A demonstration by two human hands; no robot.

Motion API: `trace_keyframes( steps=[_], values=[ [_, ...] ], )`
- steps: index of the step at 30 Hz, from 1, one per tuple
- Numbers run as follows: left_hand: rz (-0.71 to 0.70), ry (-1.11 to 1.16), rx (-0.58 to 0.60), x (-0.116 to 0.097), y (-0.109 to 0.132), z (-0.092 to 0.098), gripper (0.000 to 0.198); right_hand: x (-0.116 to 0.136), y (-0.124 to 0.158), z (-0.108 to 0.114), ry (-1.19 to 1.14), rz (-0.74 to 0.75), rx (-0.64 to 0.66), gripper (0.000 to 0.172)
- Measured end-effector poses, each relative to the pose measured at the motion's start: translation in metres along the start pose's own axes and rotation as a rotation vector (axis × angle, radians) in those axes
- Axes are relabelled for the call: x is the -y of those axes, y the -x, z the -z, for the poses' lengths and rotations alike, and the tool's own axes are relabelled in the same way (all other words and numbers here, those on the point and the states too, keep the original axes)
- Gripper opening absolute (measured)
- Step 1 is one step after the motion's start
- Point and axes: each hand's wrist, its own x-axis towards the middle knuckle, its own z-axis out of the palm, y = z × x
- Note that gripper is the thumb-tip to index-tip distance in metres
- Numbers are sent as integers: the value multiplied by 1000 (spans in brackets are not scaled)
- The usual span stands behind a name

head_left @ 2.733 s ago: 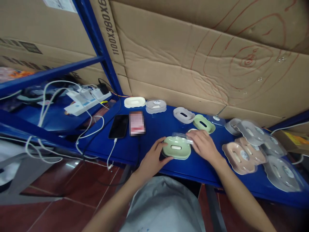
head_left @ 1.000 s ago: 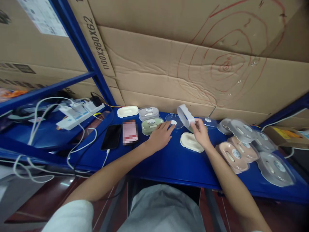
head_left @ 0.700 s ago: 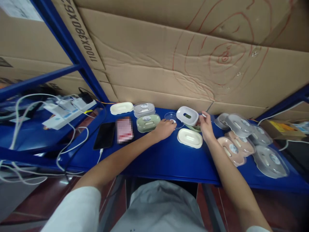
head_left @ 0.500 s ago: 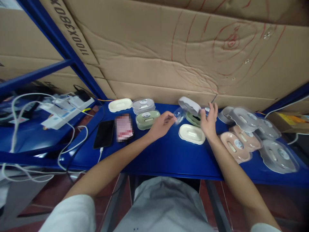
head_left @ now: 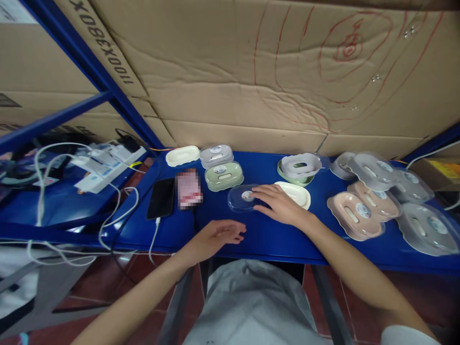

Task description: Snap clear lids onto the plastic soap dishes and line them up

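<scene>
While R hand (head_left: 276, 203) reaches over 3-o'clock end of clear oval plastic lid (head_left: 239, 201) on glossy blue counter (head_left: 269, 244), fingers spread, L hand (head_left: 219, 235) hangs at lid's 7 o'clock, fingers half-curled, relaxed. R fingertip contact: can't tell. Cream oval plastic dish (head_left: 301, 194) at 3 o'clock, partly covered by R hand. Slotted lilac-grey oval tray (head_left: 301, 172) atop pale-green tray (head_left: 300, 181), 2 o'clock; lidded green oval box (head_left: 223, 179), approx. 11 o'clock.

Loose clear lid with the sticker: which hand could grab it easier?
Probably the right hand: it reaches over the right edge of the clear lid, while the left hand is apart from it.
</scene>
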Motion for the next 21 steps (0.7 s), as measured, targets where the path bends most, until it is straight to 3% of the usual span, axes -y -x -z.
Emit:
trace_keyframes(
  steps=[5, 8, 11, 14, 17, 21],
  values=[
    [-521, -898, -326, -1, -2, -12, 28, -12, 2, 6, 22, 26, -28, 48],
    [-603, -1228, -344, -7, -26, -17, 40, -26, 7, 22, 71, -69, -40, 41],
    [-550, -1329, -296, -12, -56, -14, 52, -42, 17, 36, 159, -236, -55, 32],
    [-536, -1393, -271, -18, -83, -8, 47, -51, 28, 38, 210, -333, -69, 31],
    [-603, -1400, -294, -25, -99, -3, 39, -50, 31, 28, 198, -342, -54, 37],
    [-678, -1275, -362, -33, -109, 2, 39, -45, 24, 12, 19, -261, -74, 61]
  ],
)
